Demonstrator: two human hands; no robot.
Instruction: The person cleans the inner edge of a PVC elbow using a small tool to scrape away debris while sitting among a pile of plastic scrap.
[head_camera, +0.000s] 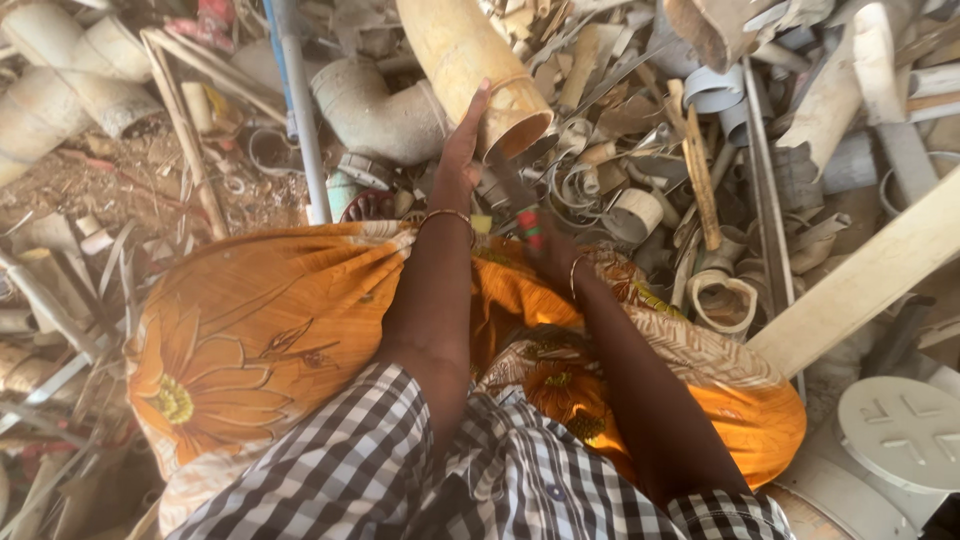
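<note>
My left hand (458, 160) grips the side of a wide yellowish plastic pipe (470, 60) close to its open end, thumb pointing up along it. The pipe lies slanted over a heap of pipe scraps. My right hand (556, 258) is blurred just right of the left wrist, closed around a thin dark tool (527, 226) with a red and green band; its tip points up toward the pipe's mouth. Both wrists wear thin bangles. An orange flowered skirt (250, 330) covers my lap below the hands.
Cut plastic pipe pieces, rings and strips lie heaped all around. A grey elbow fitting (375, 115) sits left of the yellowish pipe, next to a pale blue-striped pole (300, 120). A cream plank (870, 275) slants at right, above a round grey lid (905, 430).
</note>
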